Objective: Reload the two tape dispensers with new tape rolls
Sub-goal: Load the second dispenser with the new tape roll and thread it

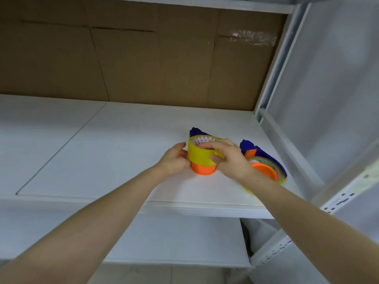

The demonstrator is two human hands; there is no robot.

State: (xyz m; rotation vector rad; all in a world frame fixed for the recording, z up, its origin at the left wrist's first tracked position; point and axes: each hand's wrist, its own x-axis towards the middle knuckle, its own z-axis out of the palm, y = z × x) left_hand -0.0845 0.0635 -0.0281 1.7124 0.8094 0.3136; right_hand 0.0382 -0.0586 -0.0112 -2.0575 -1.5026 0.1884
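A yellow tape roll (200, 153) sits partway over the orange hub (203, 170) of a blue tape dispenser (194, 132) on the white shelf (102, 156). My right hand (227, 158) grips the roll from the right and over its top rim. My left hand (174, 160) presses against the roll's left side and the hub. To the right lies a second blue dispenser (249, 147) with an orange hub (264, 170) and a tape roll (280, 173) around it, partly hidden behind my right wrist.
Brown cardboard (133, 58) lines the back of the shelf. A white metal upright (283, 64) and a slanted brace (293, 150) close off the right side. A lower shelf (164, 238) lies below the front edge.
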